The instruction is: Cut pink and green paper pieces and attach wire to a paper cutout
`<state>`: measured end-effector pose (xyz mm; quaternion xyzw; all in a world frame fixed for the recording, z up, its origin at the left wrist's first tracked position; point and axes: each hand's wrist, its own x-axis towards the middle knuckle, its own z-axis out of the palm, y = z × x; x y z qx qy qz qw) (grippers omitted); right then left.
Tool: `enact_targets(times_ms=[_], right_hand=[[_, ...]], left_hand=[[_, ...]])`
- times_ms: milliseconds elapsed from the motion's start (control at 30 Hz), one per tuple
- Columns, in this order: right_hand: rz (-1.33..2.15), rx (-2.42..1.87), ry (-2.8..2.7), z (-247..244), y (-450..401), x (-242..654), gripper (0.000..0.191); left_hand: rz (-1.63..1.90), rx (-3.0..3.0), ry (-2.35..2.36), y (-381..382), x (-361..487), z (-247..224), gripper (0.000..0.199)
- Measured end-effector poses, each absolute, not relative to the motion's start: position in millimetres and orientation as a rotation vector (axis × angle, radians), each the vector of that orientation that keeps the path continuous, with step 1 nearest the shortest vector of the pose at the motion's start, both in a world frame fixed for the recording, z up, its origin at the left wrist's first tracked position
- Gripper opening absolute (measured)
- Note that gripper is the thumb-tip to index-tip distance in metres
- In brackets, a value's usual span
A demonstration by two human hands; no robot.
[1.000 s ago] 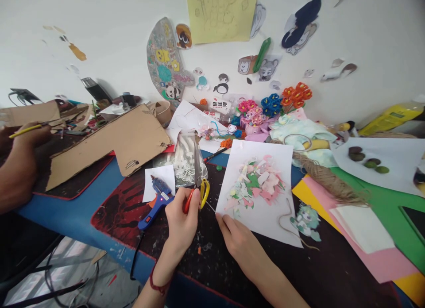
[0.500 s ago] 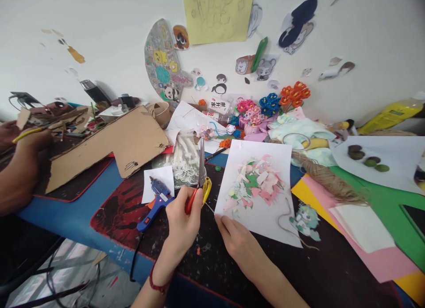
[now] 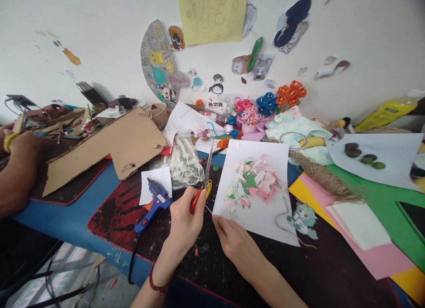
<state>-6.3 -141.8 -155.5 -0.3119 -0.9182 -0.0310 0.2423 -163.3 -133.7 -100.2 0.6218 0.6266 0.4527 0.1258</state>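
My left hand (image 3: 187, 215) is closed around the red handle of a pair of scissors (image 3: 207, 168), whose blades point up and away from me. A yellow handle (image 3: 208, 188) shows just beyond the fingers. Pinched together, the fingers of my right hand (image 3: 232, 237) meet at the lower left corner of a white sheet (image 3: 222, 193), with a thin white strip (image 3: 209, 209) by their tips. Pink, green and white scraps (image 3: 255, 179) are heaped on the sheet. Left of my hands a blue glue gun (image 3: 152, 210) lies partly on a small white paper (image 3: 145, 186).
Cardboard (image 3: 139, 140) and a plastic bag of white cords (image 3: 186, 164) lie beyond the glue gun. Another person's hand (image 3: 25, 146) is at the far left. Twine (image 3: 325, 177), coloured paper (image 3: 378, 259) and a cartoon cutout (image 3: 303, 219) are at the right.
The scissors have tilted slightly to the right in my left hand. My right hand stays at the sheet's corner. The other person's hand has shifted left, and the view has turned slightly.
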Motion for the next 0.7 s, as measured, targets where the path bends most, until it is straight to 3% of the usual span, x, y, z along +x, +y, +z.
enact_targets(times_ms=[700], right_hand=[[-0.216, -0.889, -2.508, -163.9, -141.9, -8.9, 0.035]], left_hand=[[1.463, 1.825, 1.854, -134.3, -168.4, -102.4, 0.023]])
